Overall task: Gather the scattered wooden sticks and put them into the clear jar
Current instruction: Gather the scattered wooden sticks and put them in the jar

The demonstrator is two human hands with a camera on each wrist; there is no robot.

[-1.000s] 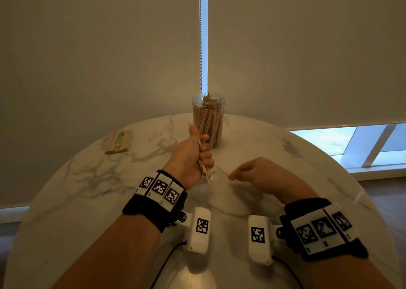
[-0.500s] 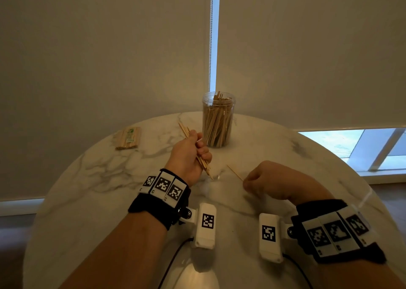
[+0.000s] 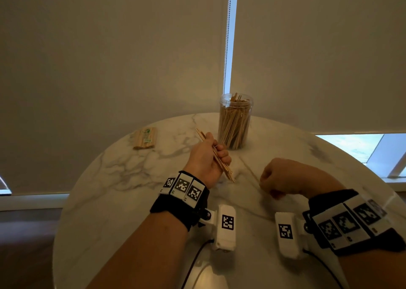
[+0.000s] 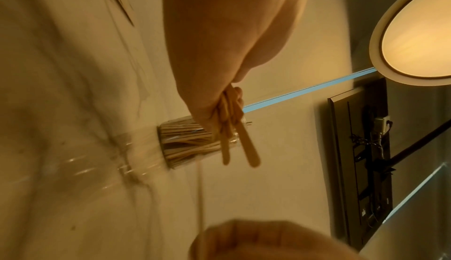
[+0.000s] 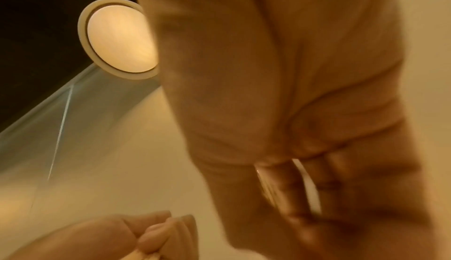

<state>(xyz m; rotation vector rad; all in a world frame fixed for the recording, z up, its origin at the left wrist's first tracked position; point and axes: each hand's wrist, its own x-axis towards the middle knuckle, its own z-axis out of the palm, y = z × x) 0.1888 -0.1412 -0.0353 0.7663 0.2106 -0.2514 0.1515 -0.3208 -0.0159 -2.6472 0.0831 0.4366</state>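
The clear jar (image 3: 235, 122), packed with upright wooden sticks, stands at the far side of the round marble table (image 3: 123, 190). Just in front of it and to its left, my left hand (image 3: 216, 157) grips a bundle of flat wooden sticks (image 3: 223, 167), their upper ends leaning left. In the left wrist view the sticks (image 4: 249, 148) poke out of the fist in front of the jar (image 4: 183, 140). My right hand (image 3: 279, 176) is curled low over the table at the right. A thin stick (image 3: 249, 168) runs from its knuckles toward the jar, apparently pinched. The right wrist view is blurred.
A wrapped packet of sticks (image 3: 145, 138) lies on the table at the far left. Roller blinds hang right behind the table, with a window strip (image 3: 360, 148) at the right. Marble veins cross the tabletop.
My right hand has drawn back toward me and curled tighter, the thin stick still at its knuckles. My left hand has tilted its bundle so the tops lean left.
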